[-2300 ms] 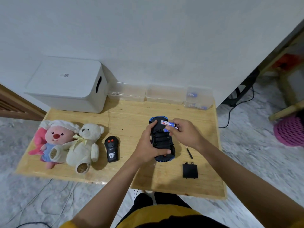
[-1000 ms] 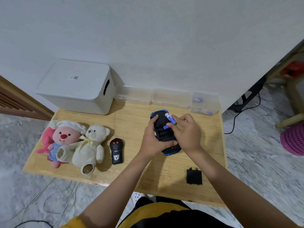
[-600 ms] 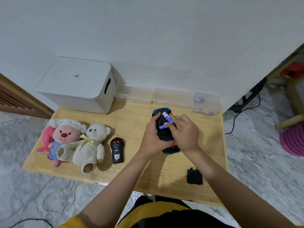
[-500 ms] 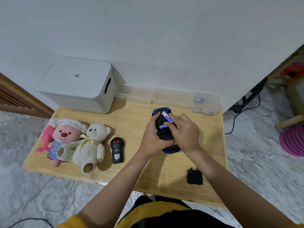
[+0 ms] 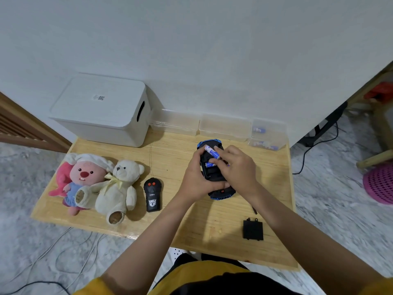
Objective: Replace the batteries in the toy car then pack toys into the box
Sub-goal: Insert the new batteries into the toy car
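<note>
Nearest the person, below the right hand (image 5: 238, 169) and beside its forearm, the black battery cover (image 5: 253, 229) lies flat on the counter (image 5: 180, 145), with a thin dark tool (image 5: 254, 209) just beyond it, mostly hidden by the arm. The toy car (image 5: 214, 173) sits upside down on the counter between both hands, its blue body showing at the near and far ends. The left hand (image 5: 196, 177) is wrapped around the car's left side, thumb and fingers closed on it as before. The right hand pinches a blue-and-white battery (image 5: 211, 151) between thumb and fingers, tilted over the far end of the open compartment; since the earlier frames it has lowered the battery slightly closer to the slot, not yet seated. A second battery (image 5: 210, 165) already lies in the compartment just under the fingers. To the left of the left hand lies the black remote (image 5: 152, 194), then the white teddy bear (image 5: 119, 188) leaning against the pink plush (image 5: 81, 177), all unmoved. Beyond the hands, clear containers (image 5: 223, 126) line the wall, the rightmost one holding more batteries. Far left of them stands the white box (image 5: 102, 109), lid on.
</note>
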Tool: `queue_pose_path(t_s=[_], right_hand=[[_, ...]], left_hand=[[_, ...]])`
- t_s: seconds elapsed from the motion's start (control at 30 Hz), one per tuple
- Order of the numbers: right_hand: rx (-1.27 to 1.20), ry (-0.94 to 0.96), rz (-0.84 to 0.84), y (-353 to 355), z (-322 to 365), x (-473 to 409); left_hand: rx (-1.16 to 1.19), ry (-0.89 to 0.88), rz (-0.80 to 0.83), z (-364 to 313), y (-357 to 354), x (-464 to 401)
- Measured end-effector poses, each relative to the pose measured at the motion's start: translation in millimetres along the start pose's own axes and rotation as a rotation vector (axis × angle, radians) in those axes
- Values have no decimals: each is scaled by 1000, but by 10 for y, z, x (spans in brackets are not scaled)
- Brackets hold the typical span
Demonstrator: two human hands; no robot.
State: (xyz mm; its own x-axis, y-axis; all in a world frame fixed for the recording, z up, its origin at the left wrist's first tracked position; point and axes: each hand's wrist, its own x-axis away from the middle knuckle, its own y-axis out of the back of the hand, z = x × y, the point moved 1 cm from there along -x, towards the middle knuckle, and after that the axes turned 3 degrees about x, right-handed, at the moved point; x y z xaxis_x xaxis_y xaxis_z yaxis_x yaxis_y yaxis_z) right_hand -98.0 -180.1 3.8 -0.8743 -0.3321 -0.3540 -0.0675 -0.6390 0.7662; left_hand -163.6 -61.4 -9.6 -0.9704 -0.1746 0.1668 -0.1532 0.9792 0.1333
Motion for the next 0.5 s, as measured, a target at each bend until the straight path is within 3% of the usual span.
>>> queue_pose_path(t_s=[0.23,0.5], right_hand=[[-312,-126,125,172,-120,6],[-56,-28,364,283,-63,-95]], left_hand=[[-79,3,17,20,118,-111],[-124,24,27,34,63,-122]])
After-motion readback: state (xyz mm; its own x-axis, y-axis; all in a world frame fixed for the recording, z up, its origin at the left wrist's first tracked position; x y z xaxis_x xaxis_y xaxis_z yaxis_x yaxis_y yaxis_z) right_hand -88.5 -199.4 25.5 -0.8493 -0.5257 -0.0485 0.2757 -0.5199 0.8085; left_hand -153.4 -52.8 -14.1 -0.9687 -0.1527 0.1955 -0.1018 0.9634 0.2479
